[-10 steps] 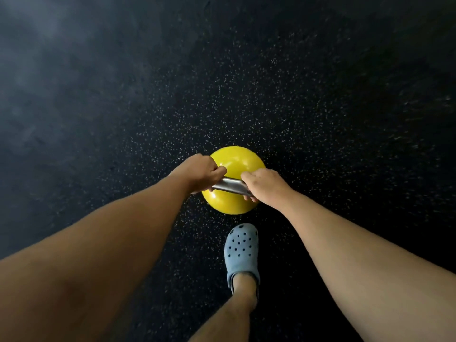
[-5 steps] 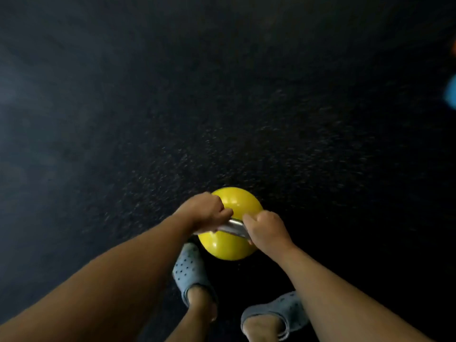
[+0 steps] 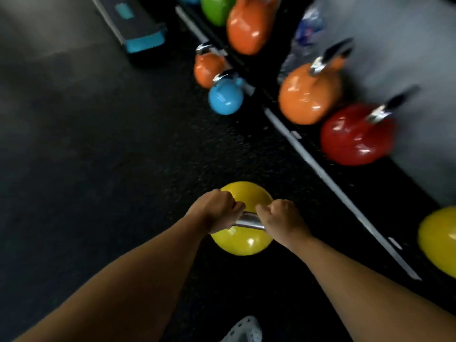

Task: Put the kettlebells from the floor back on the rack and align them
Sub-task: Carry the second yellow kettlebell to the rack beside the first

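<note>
A yellow kettlebell (image 3: pixel 240 240) with a steel handle hangs in front of me above the dark floor. My left hand (image 3: pixel 217 211) and my right hand (image 3: pixel 281 220) both grip its handle, side by side. To the right runs a low rack (image 3: pixel 320 169) with a silver front rail. On it sit an orange kettlebell (image 3: pixel 306 97), a red kettlebell (image 3: pixel 355 137) and another yellow kettlebell (image 3: pixel 439 240) at the right edge. A blue kettlebell (image 3: pixel 224 99) and a small orange kettlebell (image 3: pixel 206 67) stand on the floor by the rail.
Farther back along the rack are a big orange kettlebell (image 3: pixel 246 25) and a green one (image 3: pixel 214 8). A black and blue step platform (image 3: pixel 138 33) lies at the top left. My shoe (image 3: pixel 244 329) shows at the bottom. The floor is dark speckled rubber.
I have carried the yellow kettlebell across the floor with both hands. The view has swung up, and the rack and its kettlebells have come into sight on the right.
</note>
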{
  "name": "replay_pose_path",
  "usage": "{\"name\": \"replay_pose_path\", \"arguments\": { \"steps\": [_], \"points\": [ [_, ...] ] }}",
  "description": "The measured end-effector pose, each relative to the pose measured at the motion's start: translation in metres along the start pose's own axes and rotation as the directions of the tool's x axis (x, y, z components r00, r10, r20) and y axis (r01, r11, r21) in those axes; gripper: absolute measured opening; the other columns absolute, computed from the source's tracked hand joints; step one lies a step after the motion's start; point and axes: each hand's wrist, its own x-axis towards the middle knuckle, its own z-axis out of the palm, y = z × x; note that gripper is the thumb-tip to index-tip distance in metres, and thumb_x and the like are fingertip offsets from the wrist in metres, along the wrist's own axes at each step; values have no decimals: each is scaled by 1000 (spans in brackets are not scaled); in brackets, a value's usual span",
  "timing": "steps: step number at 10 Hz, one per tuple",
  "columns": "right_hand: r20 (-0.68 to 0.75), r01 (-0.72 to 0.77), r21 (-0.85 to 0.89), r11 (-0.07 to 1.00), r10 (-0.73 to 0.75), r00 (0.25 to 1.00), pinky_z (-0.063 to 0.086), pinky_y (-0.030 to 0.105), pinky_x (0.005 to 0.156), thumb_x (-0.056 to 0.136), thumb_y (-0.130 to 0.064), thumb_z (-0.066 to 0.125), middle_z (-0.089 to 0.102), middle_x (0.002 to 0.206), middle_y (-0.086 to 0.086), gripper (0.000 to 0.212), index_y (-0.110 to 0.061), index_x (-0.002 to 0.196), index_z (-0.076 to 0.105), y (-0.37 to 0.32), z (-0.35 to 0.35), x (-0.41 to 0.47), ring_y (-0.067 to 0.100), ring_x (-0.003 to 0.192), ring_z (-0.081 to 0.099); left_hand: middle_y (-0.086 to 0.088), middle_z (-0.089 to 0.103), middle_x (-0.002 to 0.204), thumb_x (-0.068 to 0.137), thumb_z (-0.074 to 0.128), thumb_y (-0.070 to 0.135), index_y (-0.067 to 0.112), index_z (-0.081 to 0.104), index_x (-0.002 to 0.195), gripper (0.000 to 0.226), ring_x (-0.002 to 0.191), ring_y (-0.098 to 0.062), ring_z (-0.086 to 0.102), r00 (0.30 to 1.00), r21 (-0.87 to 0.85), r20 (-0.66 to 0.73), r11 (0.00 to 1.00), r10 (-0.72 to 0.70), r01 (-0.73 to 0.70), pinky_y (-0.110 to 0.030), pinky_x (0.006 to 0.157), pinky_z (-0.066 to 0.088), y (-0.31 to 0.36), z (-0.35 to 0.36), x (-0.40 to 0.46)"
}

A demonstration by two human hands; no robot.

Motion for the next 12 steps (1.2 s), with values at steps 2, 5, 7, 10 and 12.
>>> {"name": "replay_pose_path", "arguments": {
  "steps": [2,5,7,10,12],
  "points": [
    [-201,-123,23,992,125,972,42,29,57,88,-37,55,54,55,6,42,-12,55,50,77,-132,7,38,69,65,-7,67,58,84,34,42,17,65,68,43,61,-24,63,967,230,-30,943,255,-242,-35,60,51,149,-9,76],
    [-327,-283,3,959,268,906,43,29,35,61,-2,60,49,42,16,7,-7,62,56,194,-233,6,32,33,52,-10,59,51,83,37,18,10,64,71,31,45,-35,60,809,386,72,732,583,-562,-34,43,52,302,28,167],
    [-541,-336,218,917,399,740,38,20,46,79,-9,42,56,54,20,23,-16,58,47,244,-273,13,30,46,55,-18,69,90,82,11,34,13,60,106,58,81,-42,66,598,500,102,479,795,-721,-34,59,36,366,58,232],
    [-482,-542,336,770,635,604,48,41,80,95,-34,45,68,98,25,38,-4,103,66,295,-283,39,40,94,64,-17,72,77,94,24,42,5,64,73,58,76,-37,69,628,399,101,546,772,-736,-34,61,47,407,85,294],
    [-453,-637,368,677,729,514,53,47,84,93,-10,52,60,118,36,63,15,143,21,306,-298,66,47,102,63,-14,71,81,94,33,45,14,59,76,44,78,-34,67,713,388,60,642,698,-661,-34,64,48,420,89,323]
  ]
}}
